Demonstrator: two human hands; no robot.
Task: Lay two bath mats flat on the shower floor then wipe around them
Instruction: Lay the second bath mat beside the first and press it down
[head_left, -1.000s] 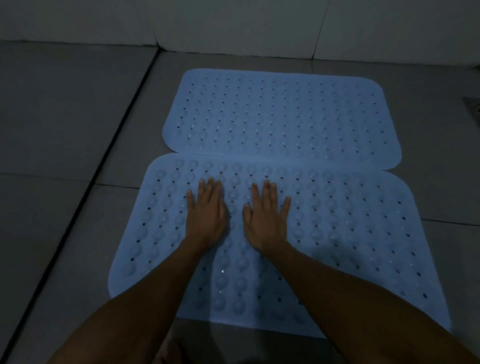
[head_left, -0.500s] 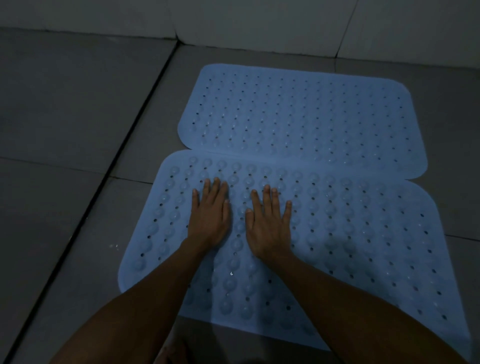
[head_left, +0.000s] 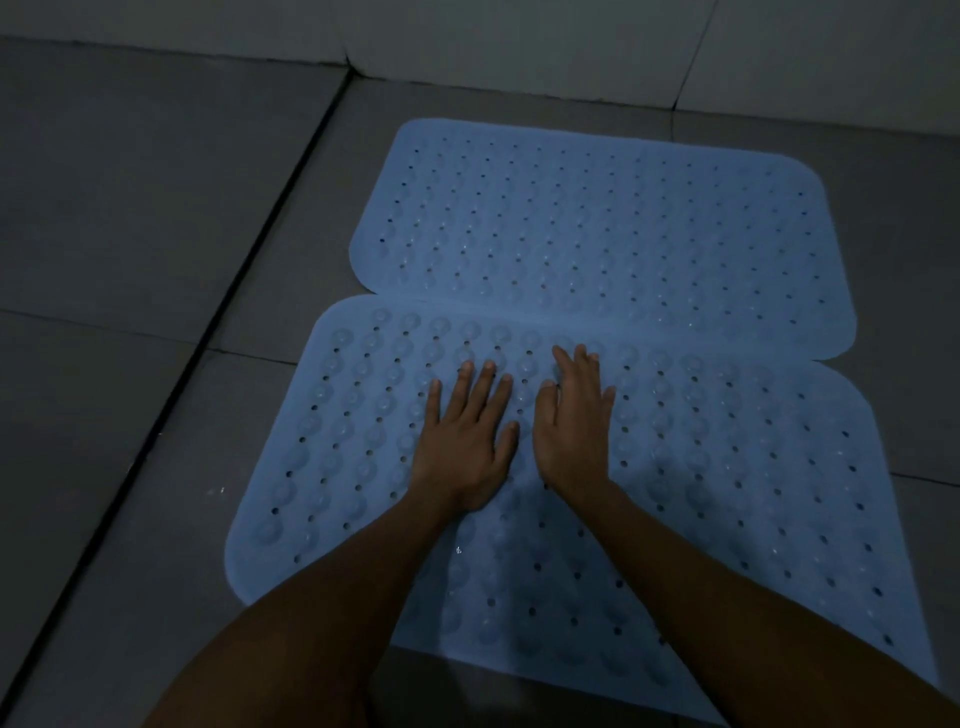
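Dim grey tiled shower floor, pretty dark in there. Left hand was flat on the near mat, fingers spread, palm down. Right hand sat just beside it, fingers straight but closer together, looked tilted up a bit on its edge. Both pressed the middle of that mat, whose long axis ran left to right. Far mat lay straight ahead of the fingertips, edges touching or slightly overlapping, couldn't tell which. Wall right behind it. No cloth anywhere in view, so I'd guess wiping hadn't started.
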